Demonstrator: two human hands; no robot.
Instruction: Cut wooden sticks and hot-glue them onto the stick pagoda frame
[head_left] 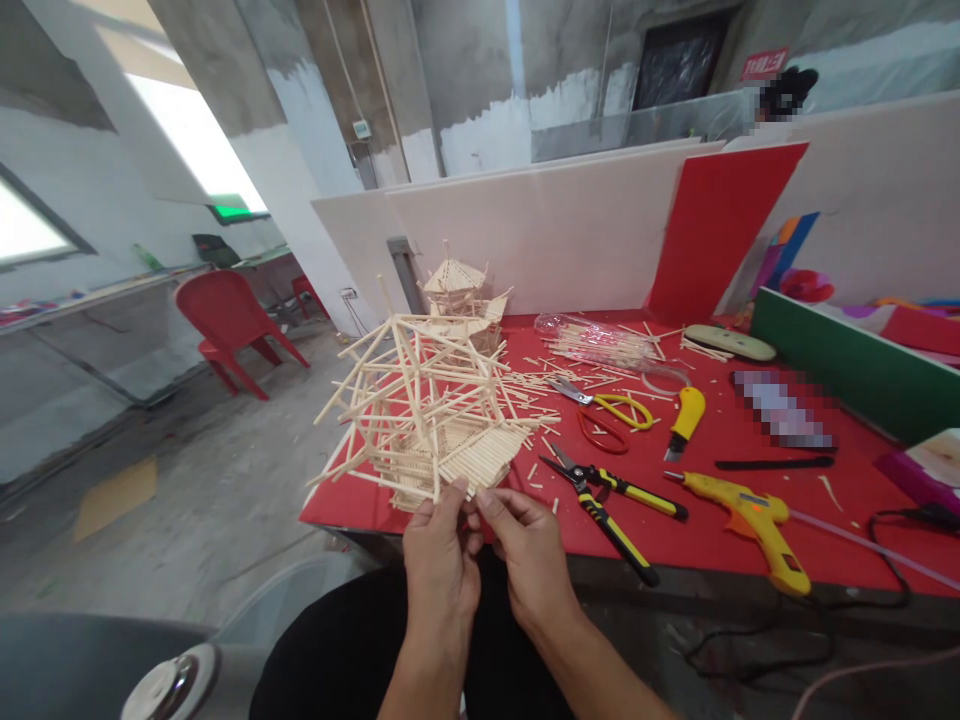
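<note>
A pagoda-like model of thin wooden sticks (416, 385) stands at the left end of the red table, its upper part an open frame. A fan-shaped panel of sticks (487, 455) laid side by side slopes at its front. My left hand (444, 555) is closed, thumb and fingers pinching at the lower edge of that panel. Beside it, my right hand (529, 545) pinches the same edge, with its thumb and forefinger together. Whether a small loose stick is also between the fingertips I cannot tell. The fingertips hide part of the edge.
Right of my hands lie black-and-yellow pruning shears (600, 495), scissors (604, 405), a yellow utility knife (684, 420) and a yellow glue gun (750, 520) with its cord. Behind are a bag of sticks (600, 340) and a smaller stick pagoda (454, 285). A red chair (229, 320) stands left.
</note>
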